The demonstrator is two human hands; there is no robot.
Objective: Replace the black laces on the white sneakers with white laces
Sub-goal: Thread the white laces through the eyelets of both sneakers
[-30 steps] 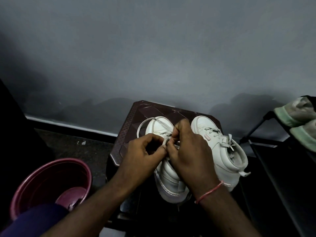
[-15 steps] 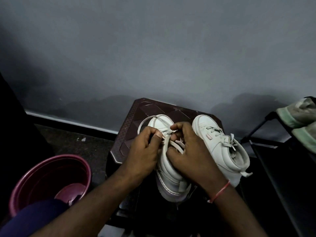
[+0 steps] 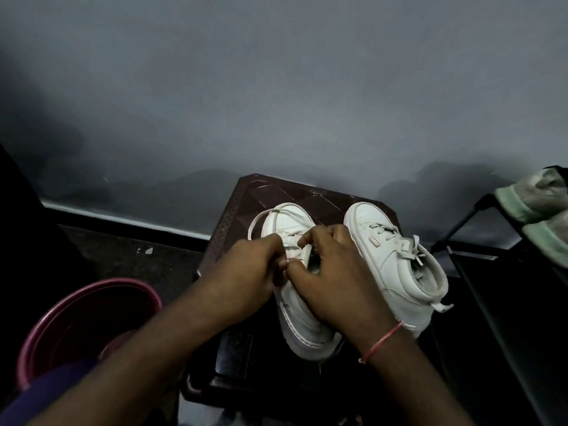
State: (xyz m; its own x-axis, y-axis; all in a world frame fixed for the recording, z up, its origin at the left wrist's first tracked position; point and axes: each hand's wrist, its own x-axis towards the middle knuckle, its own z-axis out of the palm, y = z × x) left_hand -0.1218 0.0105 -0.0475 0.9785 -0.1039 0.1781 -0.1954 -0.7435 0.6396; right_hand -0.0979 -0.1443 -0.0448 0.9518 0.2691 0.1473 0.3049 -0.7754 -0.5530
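White lace (image 3: 306,254) sits right inside your grip, at the eyelets of the sneaker (image 3: 295,305) at frame centre, its slack looping out past the toe on the brown stool (image 3: 246,195). Your right hand (image 3: 335,281) pinches it between thumb and forefinger. Your left hand (image 3: 246,272) curls its fingers onto it, touching the right. The second sneaker (image 3: 396,272) stands just to the right, laced white.
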